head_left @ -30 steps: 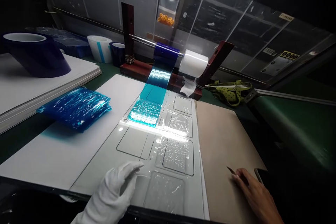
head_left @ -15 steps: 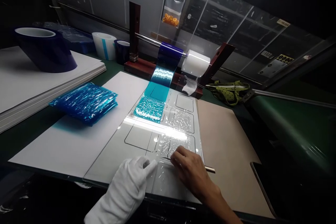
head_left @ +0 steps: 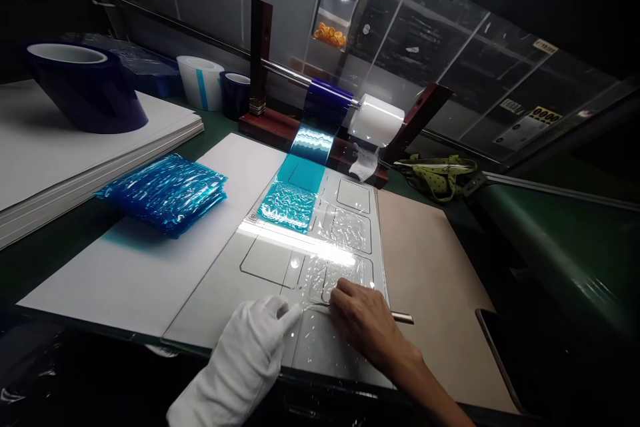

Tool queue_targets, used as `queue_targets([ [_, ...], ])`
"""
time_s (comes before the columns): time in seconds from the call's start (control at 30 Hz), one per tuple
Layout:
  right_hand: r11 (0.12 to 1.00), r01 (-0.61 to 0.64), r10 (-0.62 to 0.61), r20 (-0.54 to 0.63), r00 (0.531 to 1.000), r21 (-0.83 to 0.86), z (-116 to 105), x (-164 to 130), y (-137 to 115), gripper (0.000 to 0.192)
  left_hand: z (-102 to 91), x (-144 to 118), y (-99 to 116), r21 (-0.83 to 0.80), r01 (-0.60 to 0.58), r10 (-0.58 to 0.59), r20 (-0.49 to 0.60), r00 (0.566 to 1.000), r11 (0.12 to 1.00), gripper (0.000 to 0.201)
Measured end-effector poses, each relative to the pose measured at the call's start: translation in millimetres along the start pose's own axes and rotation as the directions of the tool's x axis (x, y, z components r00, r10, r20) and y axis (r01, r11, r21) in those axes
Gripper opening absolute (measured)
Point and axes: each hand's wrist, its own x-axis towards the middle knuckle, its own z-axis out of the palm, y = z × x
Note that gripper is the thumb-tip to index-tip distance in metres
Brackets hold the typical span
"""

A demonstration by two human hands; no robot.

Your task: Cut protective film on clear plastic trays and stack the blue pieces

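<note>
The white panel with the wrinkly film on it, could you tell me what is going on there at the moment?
A person is working at the near end of the white panel, which has rectangular outlines and a strip of wrinkled clear film along its right side. The gloved left hand presses on the film, fingertips at its edge. The bare right hand holds a thin metal tool flat against the film beside it. Blue film runs from a roll on the rod holder onto the panel's far end.

One head-worn view, looking forward and down, close over the glossy white panel (head_left: 260,267) (hands at the bottom edge); the dark far bench is probably shelving.
</note>
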Motion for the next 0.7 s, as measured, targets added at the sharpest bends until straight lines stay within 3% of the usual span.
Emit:
queue_targets([
  [0.2,0.995,-0.083,0.086,0.042,0.995,-0.059,-1.0,-36.9,29.4,0.020,2.3,-1.7,-1.2,-0.008,-0.016,0.016,-0.056,0.998,1.000,0.046],
  [0.33,0.973,-0.138,0.152,0.063,0.986,-0.183,-1.6,-71.8,54.1,0.023,0.6,-3.7,-9.9,-0.164,-0.006,-0.009,-0.089,0.996,0.986,0.039],
  [0.47,0.954,-0.209,0.215,0.001,0.977,-0.215,-6.1,-92.5,76.2,0.025,-10.0,9.5,-21.6,-0.266,0.006,-0.056,-0.180,0.982,0.964,0.035],
  [0.57,0.964,-0.252,0.248,-0.048,0.967,-0.087,-13.3,-78.0,83.0,0.023,-26.0,38.5,-18.6,-0.186,0.041,-0.078,-0.201,0.976,0.982,0.042],
  [0.7,0.973,-0.221,0.227,-0.086,0.970,0.071,-21.7,-22.6,80.5,0.017,-40.1,86.7,-5.5,-0.104,0.060,-0.069,-0.090,0.994,0.993,0.040],
])
